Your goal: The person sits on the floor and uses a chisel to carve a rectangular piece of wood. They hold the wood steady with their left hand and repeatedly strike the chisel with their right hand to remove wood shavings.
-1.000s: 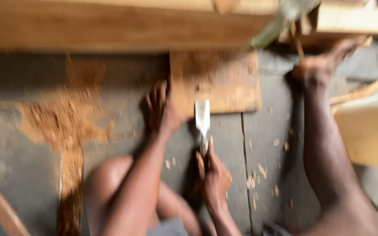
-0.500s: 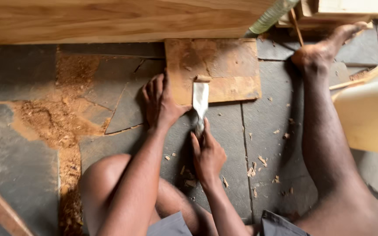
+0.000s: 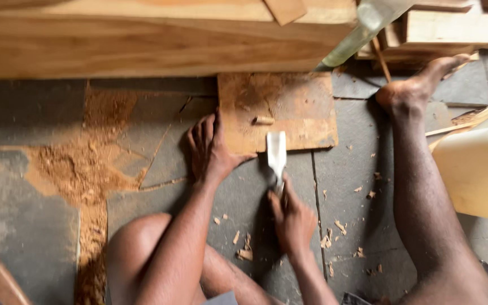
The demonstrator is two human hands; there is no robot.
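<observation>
Head view, the only angle here: a person sits on the slate floor with a small flat wooden board lying in front of them, tight against a big stack of timber. The left hand is spread open, palm down, fingers flat on the floor along the board's left edge, thumb hooked on its near edge, gripping nothing. The right hand is wrapped closed around the handle of a broad chisel, whose blade tip sits on the board's near edge.

To do this bit well, I'd say keep that pinning hand off to the side of the blade's line like it is now, never ahead of it. Low blade angle, thin shavings, and let the timber stack act as the backstop.

What's hard to read: the chisel handle is swallowed by the fist, so no idea of its shape. There's a little stubby wooden piece on the board; can't tell if it's loose or fixed. The bare foot is stretched toward the offcuts at top right, and the pale curved thing on the right is cut off by the frame.
</observation>
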